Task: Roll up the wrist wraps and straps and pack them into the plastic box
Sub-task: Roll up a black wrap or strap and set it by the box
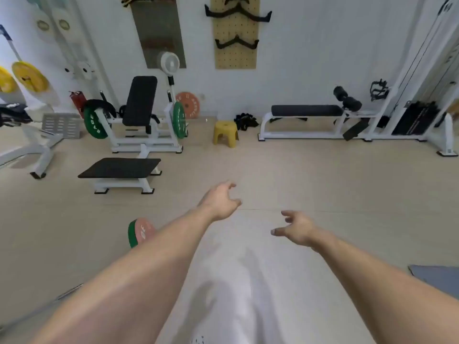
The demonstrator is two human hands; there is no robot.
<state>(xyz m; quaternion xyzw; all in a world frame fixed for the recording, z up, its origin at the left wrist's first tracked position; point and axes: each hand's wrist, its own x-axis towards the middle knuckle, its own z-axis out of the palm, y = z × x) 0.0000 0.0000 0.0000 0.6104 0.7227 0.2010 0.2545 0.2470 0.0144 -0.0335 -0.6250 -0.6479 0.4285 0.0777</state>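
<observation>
A dark heap of straps lies on the floor at the base of the far wall, well beyond both hands and slightly beyond the fingertips' line of reach; individual wraps cannot be told apart at this range. No plastic box can be identified in the view.

The left hand is extended forward over the beige floor, fingers relaxed and loosely spread, holding nothing. The right hand is extended beside it, nearer the body, fingers slightly curved and apart, also holding nothing. The two hands are near each other but not touching.

Directly beyond the left hand stands a yellow stool, just beside the strap heap. Beyond the right hand stands a flat bench. Outboard of the left forearm lies a green and pink weight plate; farther beyond it stands a black low platform.
</observation>
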